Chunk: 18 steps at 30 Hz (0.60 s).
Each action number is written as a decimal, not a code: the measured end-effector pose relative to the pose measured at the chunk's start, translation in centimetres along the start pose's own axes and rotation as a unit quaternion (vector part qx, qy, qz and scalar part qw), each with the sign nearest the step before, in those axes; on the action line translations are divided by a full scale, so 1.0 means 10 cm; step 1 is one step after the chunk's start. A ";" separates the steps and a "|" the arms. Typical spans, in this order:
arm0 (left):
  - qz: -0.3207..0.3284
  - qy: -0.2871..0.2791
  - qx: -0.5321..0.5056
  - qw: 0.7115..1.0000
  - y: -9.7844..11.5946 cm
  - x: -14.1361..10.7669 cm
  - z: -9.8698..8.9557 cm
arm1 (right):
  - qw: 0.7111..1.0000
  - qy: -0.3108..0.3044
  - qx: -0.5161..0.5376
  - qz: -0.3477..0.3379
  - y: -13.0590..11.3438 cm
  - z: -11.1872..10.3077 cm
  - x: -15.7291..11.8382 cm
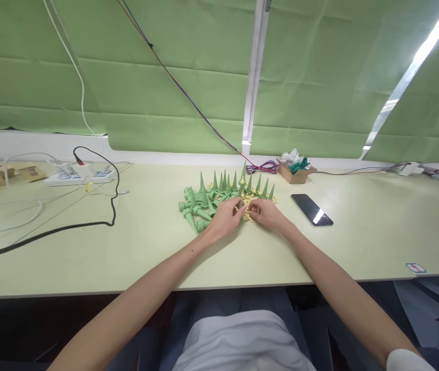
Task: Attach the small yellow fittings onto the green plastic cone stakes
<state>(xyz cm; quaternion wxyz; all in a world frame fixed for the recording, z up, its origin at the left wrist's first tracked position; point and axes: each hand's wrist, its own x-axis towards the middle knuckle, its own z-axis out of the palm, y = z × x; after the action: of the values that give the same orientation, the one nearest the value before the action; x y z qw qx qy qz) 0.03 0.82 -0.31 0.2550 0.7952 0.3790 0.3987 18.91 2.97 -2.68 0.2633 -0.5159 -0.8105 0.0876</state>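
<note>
In the head view, some green cones (204,199) lie heaped on the worktop (150,252), while others stand point up, presumably because their wide ends steady them. The left hand (225,216) has its fingers curled narrowly around what looks like one cone. The right hand (269,214) pinches close beside it, near small yellow pieces (248,217), likely for fine control; whether it grips one cannot be told.

The green cones (204,200) look matt plastic, the phone (309,207) smooth and glossy
</note>
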 end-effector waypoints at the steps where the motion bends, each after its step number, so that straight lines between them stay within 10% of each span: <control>1: -0.001 0.000 0.005 1.000 -0.01 0.00 0.00 | 1.000 -0.001 -0.001 0.001 0.00 0.00 0.00; 18: -0.025 0.008 0.062 0.998 -0.10 0.00 0.03 | 0.989 0.104 0.107 -0.013 0.06 0.09 0.02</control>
<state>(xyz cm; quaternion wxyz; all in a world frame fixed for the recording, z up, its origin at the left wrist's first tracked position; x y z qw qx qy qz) -0.11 1.34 -1.21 0.2122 0.7962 0.4251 0.3745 18.87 3.52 -3.65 0.4005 -0.4808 -0.7713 0.1162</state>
